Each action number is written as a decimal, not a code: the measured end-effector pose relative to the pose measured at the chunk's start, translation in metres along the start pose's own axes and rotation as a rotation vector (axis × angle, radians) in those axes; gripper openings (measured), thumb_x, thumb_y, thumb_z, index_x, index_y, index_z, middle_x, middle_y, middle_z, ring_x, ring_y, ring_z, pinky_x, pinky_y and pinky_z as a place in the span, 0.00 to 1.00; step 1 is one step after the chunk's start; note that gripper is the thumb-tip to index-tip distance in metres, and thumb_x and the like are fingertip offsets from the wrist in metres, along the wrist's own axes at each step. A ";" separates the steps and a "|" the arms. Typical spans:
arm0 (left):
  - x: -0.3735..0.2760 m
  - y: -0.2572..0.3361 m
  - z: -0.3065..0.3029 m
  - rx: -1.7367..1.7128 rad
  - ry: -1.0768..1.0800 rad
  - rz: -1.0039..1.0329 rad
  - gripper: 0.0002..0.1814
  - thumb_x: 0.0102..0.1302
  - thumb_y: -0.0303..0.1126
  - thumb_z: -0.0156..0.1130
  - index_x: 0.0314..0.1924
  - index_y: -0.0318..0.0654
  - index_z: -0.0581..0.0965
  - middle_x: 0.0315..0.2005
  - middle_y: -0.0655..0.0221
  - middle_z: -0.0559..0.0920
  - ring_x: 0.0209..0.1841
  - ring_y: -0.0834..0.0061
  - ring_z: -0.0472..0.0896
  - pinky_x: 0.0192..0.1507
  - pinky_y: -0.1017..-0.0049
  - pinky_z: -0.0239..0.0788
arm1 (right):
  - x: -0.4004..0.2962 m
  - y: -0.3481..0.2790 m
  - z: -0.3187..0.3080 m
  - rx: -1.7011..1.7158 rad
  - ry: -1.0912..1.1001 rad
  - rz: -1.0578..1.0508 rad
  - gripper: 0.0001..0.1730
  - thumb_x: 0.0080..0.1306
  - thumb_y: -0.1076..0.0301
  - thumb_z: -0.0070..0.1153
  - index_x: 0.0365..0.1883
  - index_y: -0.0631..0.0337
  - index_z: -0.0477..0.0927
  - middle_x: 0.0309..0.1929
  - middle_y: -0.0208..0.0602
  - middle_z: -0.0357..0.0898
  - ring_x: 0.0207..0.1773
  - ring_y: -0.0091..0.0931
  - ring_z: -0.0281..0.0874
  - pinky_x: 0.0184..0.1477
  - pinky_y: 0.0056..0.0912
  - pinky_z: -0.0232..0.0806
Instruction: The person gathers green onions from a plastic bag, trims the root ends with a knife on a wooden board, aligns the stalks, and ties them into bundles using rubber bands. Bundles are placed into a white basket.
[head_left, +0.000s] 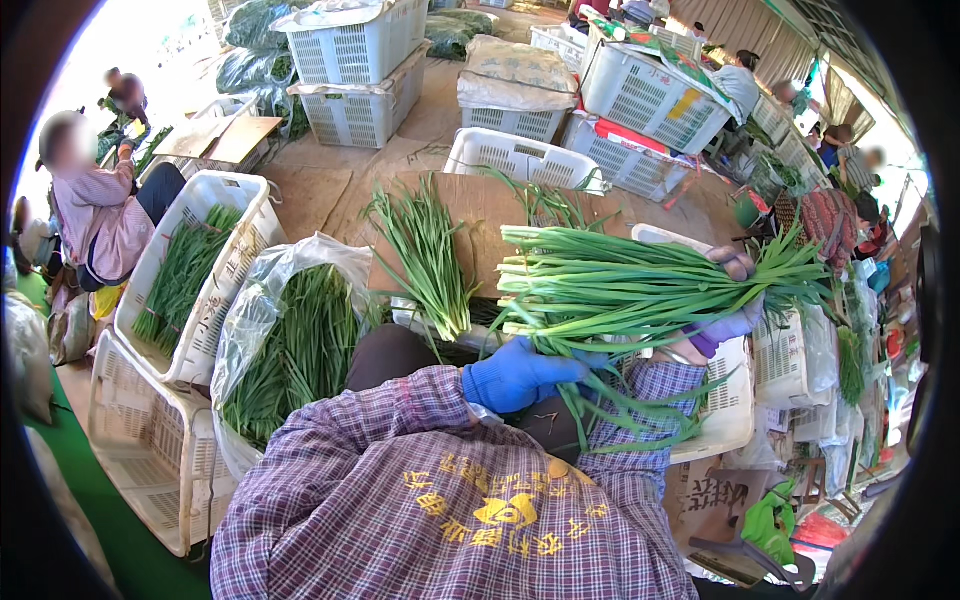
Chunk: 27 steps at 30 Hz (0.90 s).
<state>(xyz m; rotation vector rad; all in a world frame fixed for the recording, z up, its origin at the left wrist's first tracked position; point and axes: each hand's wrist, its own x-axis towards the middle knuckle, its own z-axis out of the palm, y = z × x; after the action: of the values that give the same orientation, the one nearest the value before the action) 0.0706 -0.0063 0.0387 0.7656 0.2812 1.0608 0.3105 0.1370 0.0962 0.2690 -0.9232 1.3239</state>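
A large bunch of garlic chives (615, 277) lies sideways in front of me, pale cut ends to the left and leaf tips to the right. My right hand (731, 292), in a purple glove, is wrapped around it near the leafy end. Below the bunch, my left hand (525, 373) wears a blue knit glove and grips some loose chive leaves (637, 424) that droop over my right sleeve. Its fingertips are partly hidden by leaves. On a brown board (480, 217) beyond my knees rests a smaller pile of chives (424, 259).
Left of me stand a clear plastic bag (292, 251) of greens and a white crate (225, 281) with tied bundles. An empty-looking white crate (142, 435) sits nearer. Stacked crates (356, 67) are ahead. A person (97, 195) sits at left; others work at right.
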 end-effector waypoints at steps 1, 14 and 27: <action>-0.001 0.000 -0.002 -0.025 -0.004 -0.003 0.23 0.61 0.22 0.59 0.58 0.33 0.71 0.52 0.59 0.78 0.55 0.67 0.77 0.56 0.64 0.70 | -0.001 -0.001 -0.001 -0.010 0.005 -0.005 0.22 0.63 0.52 0.50 0.43 0.63 0.78 0.36 0.37 0.82 0.47 0.39 0.73 0.53 0.50 0.64; -0.036 0.007 -0.045 0.422 -0.009 -0.275 0.08 0.64 0.30 0.58 0.33 0.32 0.78 0.25 0.67 0.80 0.30 0.77 0.77 0.36 0.77 0.69 | -0.007 -0.030 -0.005 0.202 -0.046 0.146 0.12 0.63 0.57 0.53 0.37 0.53 0.70 0.33 0.25 0.75 0.50 0.31 0.68 0.55 0.44 0.65; -0.050 0.016 -0.138 0.672 0.456 -0.068 0.10 0.63 0.29 0.51 0.24 0.38 0.73 0.19 0.70 0.78 0.19 0.77 0.75 0.22 0.75 0.68 | -0.027 -0.106 -0.015 0.263 -0.106 -0.065 0.11 0.64 0.60 0.54 0.39 0.52 0.69 0.36 0.26 0.73 0.47 0.21 0.67 0.57 0.31 0.63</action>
<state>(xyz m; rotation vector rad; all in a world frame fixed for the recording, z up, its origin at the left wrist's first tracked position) -0.0408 0.0135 -0.0560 1.0903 1.0846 1.0736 0.4136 0.0983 0.1015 0.5730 -0.8202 1.3811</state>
